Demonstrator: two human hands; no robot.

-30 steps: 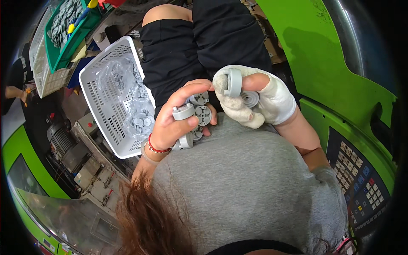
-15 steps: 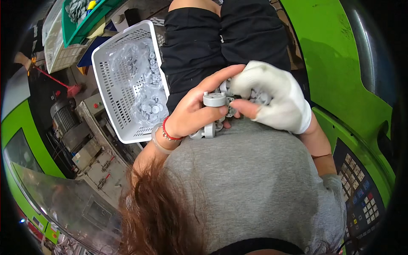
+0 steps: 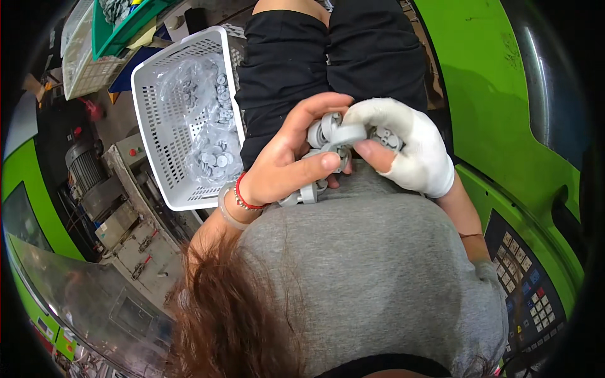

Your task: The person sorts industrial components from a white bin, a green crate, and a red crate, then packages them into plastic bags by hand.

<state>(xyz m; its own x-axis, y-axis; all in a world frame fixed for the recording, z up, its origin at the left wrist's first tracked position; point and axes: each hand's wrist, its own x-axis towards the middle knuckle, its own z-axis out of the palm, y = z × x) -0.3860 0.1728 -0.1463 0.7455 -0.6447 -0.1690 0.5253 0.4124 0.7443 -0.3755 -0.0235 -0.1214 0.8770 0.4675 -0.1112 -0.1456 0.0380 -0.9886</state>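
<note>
Your left hand (image 3: 287,160) curls around a cluster of grey round plastic parts (image 3: 328,151), held over your lap against your grey shirt (image 3: 378,277). Your right hand (image 3: 403,151), in a white glove, pinches one grey part at the top of the cluster between thumb and forefinger. Just beside your left thigh, a white perforated basket (image 3: 161,157) holds clear bags of small grey discs (image 3: 211,157). A green machine housing (image 3: 491,82) stands at your right.

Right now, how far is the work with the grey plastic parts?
Done: many grey round pieces already lie in the white basket. In hand: the left hand holds a cluster of grey parts; the gloved right hand grips it too. Left: pieces are on the cluster.
</note>
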